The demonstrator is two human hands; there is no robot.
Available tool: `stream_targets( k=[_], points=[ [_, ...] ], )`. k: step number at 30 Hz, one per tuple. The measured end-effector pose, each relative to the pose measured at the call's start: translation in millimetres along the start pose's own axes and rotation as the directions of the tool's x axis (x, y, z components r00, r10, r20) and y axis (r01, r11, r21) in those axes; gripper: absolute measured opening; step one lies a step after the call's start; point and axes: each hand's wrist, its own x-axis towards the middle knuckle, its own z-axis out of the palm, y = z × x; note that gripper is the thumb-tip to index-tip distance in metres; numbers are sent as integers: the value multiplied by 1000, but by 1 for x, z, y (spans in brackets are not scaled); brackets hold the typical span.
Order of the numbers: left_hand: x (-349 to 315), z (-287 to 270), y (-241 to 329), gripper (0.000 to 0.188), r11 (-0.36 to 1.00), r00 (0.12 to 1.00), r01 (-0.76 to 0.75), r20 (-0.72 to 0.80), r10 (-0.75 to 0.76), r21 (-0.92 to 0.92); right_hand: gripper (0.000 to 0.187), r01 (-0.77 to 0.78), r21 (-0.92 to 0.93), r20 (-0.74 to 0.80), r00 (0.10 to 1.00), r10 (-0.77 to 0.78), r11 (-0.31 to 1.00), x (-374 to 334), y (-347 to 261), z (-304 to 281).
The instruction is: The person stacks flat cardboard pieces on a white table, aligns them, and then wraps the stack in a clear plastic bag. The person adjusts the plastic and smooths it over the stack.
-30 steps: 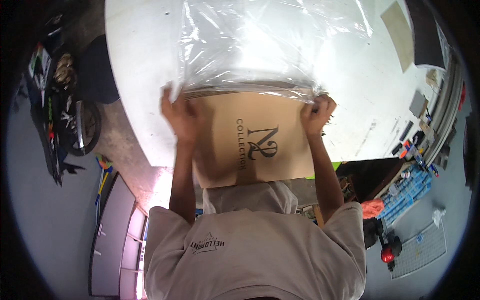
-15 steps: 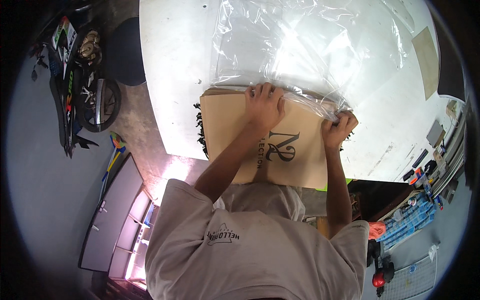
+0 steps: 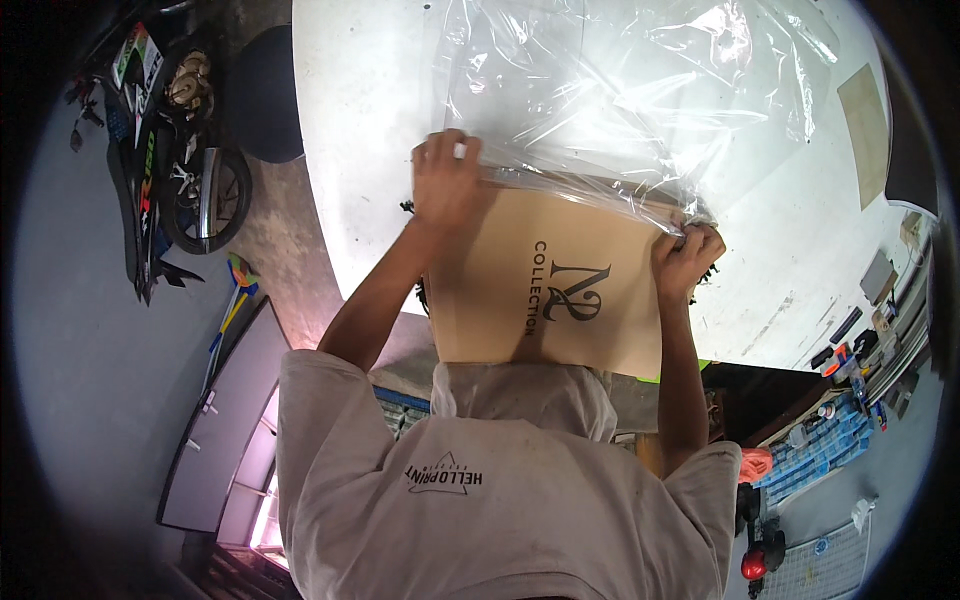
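Note:
A stack of brown kraft paper bags (image 3: 500, 300) with black print lies at the table's near edge, black cord handles sticking out at both sides. Its far end meets the opening of a large clear plastic bag (image 3: 600, 110), whose edge lies over the top of the stack. My left hand (image 3: 447, 180) is closed at the far left corner, fingers curled over the plastic edge. At the far right corner my right hand (image 3: 687, 260) pinches bunched plastic against the stack. The fingertips of both hands are partly hidden.
The white table (image 3: 370, 130) carries a flat beige piece (image 3: 862, 135) at its right. Tools (image 3: 845, 365) and blue checked cloth (image 3: 815, 450) lie beyond the right edge. To the left stand a motorbike (image 3: 150, 170), a round black top (image 3: 262, 95) and a broom (image 3: 240, 285).
My left hand has slid left along the plastic edge to the stack's left corner, uncovering more print. My right hand stays at the right corner.

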Motion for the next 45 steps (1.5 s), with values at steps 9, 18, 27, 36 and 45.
stream_targets(
  k=[9,18,27,36,45],
  points=[
    [-42,18,-17,22,618,713,621,20,-701,-483,11,26,2,42,999,-26,1000,-3,0,3],
    [-44,51,-29,20,493,653,523,-45,-756,-695,16,19,-20,69,997,-17,1000,-4,1,5],
    [-41,65,-43,17,252,410,687,77,-909,-682,12,37,-64,80,996,-32,997,-2,1,8],
    [-33,66,-39,18,183,388,651,116,-914,-736,10,6,15,36,999,-7,1000,-1,0,12],
    [-35,68,-40,19,322,452,612,-15,-892,-722,18,-5,64,36,999,3,998,2,-3,8]
  ],
)
